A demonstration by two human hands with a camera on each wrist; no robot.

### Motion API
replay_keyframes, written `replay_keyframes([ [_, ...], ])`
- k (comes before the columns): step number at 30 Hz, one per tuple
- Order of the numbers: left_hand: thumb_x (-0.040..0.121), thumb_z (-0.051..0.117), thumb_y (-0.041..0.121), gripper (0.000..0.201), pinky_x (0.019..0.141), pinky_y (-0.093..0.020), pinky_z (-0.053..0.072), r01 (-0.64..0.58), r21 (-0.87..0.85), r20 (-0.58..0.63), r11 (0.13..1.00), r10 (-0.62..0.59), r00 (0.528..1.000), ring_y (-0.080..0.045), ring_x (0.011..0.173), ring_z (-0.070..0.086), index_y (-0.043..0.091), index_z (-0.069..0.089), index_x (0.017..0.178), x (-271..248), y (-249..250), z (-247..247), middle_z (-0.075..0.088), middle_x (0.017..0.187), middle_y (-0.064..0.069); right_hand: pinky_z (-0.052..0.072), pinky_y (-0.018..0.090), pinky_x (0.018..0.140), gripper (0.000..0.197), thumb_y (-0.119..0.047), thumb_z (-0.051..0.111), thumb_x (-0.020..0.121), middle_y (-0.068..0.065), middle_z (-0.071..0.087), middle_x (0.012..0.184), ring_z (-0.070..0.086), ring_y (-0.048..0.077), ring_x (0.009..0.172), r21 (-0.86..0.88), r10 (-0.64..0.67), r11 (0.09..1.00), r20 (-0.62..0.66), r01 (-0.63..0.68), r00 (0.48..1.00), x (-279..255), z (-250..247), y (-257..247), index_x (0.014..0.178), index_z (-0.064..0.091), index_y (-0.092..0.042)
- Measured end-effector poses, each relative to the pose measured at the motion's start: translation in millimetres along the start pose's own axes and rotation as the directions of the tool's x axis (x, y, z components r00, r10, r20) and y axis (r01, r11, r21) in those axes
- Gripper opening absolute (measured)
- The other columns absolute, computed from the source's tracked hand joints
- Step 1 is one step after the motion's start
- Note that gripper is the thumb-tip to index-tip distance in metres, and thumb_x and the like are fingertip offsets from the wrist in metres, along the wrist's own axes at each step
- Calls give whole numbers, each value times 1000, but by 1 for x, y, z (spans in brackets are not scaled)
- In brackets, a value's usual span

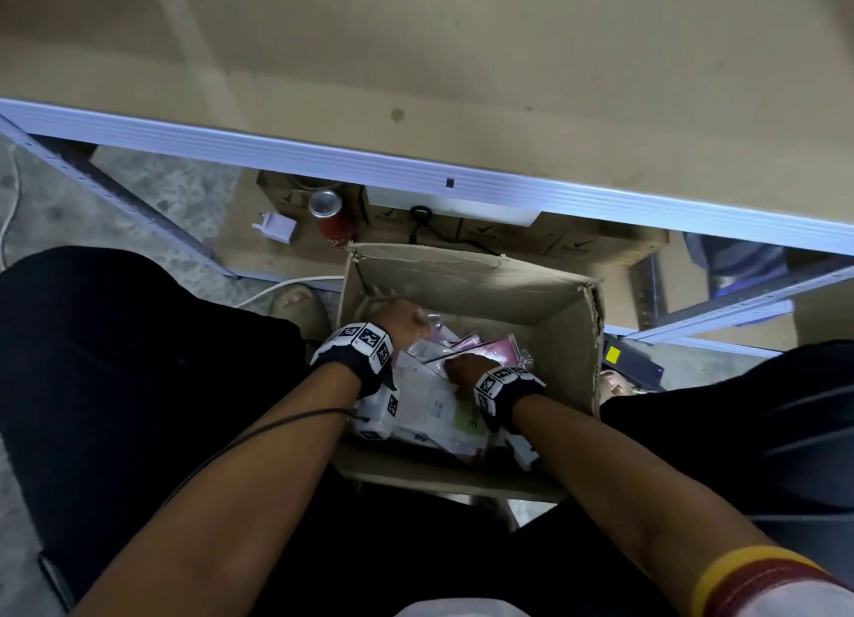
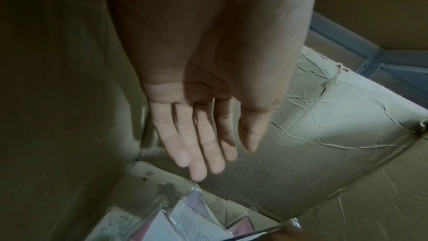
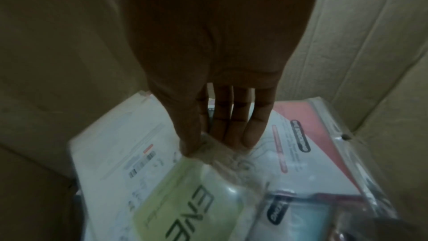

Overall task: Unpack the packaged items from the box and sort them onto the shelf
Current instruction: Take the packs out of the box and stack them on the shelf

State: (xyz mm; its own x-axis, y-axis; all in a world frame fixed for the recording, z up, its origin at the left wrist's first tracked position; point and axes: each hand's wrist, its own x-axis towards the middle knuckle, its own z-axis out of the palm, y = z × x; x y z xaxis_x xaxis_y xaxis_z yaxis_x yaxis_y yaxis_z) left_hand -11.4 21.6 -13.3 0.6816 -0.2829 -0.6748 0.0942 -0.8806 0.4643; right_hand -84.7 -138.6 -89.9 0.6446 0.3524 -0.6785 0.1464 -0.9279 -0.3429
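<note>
- Open cardboard box [image 1: 466, 288] on the floor between the person's knees, just in front of a metal shelf [image 1: 416, 172] whose pale edge crosses the head view.
- Inside the box, a loose heap of packaged items [image 1: 434, 408]: flat clear-plastic packets, white, pink and pale green, overlapping on the bottom.
- Left hand [image 1: 404, 327] lowered into the far left corner of the box; fingers [image 2: 197, 153] straight and close together, thumb alongside, holding nothing, hovering just above the packets next to the creased inner wall.
- Right hand [image 1: 464, 371] down in the middle of the heap, fingers pointing downward.
- Thumb and fingertips [image 3: 245, 135] of the right hand pressed into the crumpled clear edge of the green packet [image 3: 185, 204], pinching its plastic.
- White packet with a barcode [image 3: 129, 153] lying under and to the left of the green one; a red-and-white packet [image 3: 308, 144] just to the right, against the box wall.
- Red drink can [image 1: 330, 216] and a white charger plug [image 1: 276, 228] on flattened cardboard beneath the shelf, beyond the box.
- Black-and-white marker bands strapped round both wrists.
</note>
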Motion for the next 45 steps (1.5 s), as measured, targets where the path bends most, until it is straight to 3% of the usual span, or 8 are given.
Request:
replay_keyframes([
  [9,98,58,17,30,96,-40,53,4,-88,19,996,-3,1000,-37,109,66,-7,70,111,2,2,8,70,113,-25,50,33,83,21,-17,63,89,15,67,115,65,31,107,-100,140,985,15,-138,990,0,5,1,108,64,-7],
  [20,97,60,26,36,98,-43,52,51,-144,9,988,-50,999,-38,111,65,-4,67,116,1,-8,16,69,116,-25,50,41,93,35,-25,69,89,16,60,122,59,33,112,50,146,988,56,-149,988,-3,13,5,117,56,-9],
  [27,94,62,23,30,96,-41,55,70,-63,10,996,-69,998,-34,106,68,-1,72,108,13,-20,19,73,110,-20,51,33,91,22,-13,68,87,14,66,119,63,30,110,84,109,990,41,-112,993,-9,-7,6,107,67,-5],
  [31,101,49,32,41,106,-36,44,149,106,-40,983,-145,989,-33,124,58,2,65,124,23,-26,21,62,133,-14,46,33,97,27,-16,64,91,12,61,133,60,30,117,51,114,992,21,-115,993,-19,-38,15,116,64,-5],
  [34,105,38,25,42,115,-39,31,190,149,-148,970,-168,975,-31,138,45,5,54,139,27,-27,23,48,149,-16,46,34,95,5,-16,59,93,15,62,128,59,32,116,-31,110,993,-46,-112,993,-27,-75,18,93,62,-12],
  [36,106,37,24,42,116,-42,29,161,168,-138,973,-138,981,-32,138,45,7,52,140,33,-28,30,48,149,-16,44,33,88,21,-13,54,96,16,63,121,59,34,112,-84,118,988,-99,-127,988,-33,-97,20,77,47,-19],
  [41,97,51,20,29,92,-32,48,13,196,21,981,-17,1000,-33,109,63,2,67,113,37,-22,61,66,119,-19,54,40,80,9,-16,54,94,12,66,108,64,33,95,-227,130,954,-273,-195,953,-53,-126,14,101,60,-15],
  [45,92,63,20,29,93,-35,50,-52,146,21,988,49,999,-32,108,64,4,65,116,39,-21,83,67,120,-17,54,42,81,19,-15,56,94,13,64,115,64,34,101,-233,109,954,-318,-189,942,-54,-126,2,112,61,-14],
])
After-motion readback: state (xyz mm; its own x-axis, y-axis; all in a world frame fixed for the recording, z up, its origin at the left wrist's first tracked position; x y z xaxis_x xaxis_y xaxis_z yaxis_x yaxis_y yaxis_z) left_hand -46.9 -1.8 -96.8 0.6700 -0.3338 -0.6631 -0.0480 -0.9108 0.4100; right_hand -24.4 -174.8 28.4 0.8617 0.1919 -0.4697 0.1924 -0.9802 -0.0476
